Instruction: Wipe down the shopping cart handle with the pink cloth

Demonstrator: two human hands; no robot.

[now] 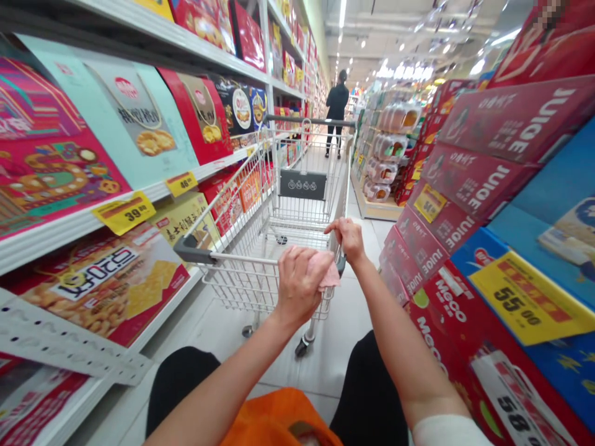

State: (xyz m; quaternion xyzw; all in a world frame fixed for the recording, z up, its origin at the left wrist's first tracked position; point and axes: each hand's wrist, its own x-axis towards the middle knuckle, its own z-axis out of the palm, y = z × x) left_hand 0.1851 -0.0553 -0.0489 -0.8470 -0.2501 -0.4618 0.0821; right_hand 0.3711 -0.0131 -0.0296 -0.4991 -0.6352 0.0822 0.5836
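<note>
A wire shopping cart [242, 263] with grey plastic corner pieces stands in front of me in the aisle. My left hand [297, 285] is closed around a folded pink cloth [331, 275], pressed against the near rim of the basket close to its right corner. My right hand [349, 240] grips the cart's right side rim just beyond that corner, its fingers curled over the wire and the index finger partly extended. At the far end of the cart are a dark handlebar [311, 122] and a dark sign plate [302, 185]. The wire basket holds nothing that I can see.
Shelves [176, 186] of boxed snacks with yellow price tags line the left. Stacked red drink cartons [488, 173] rise close on the right. A low display [379, 207] of packaged goods stands beyond them. A person in dark clothes [337, 102] is farther down the aisle.
</note>
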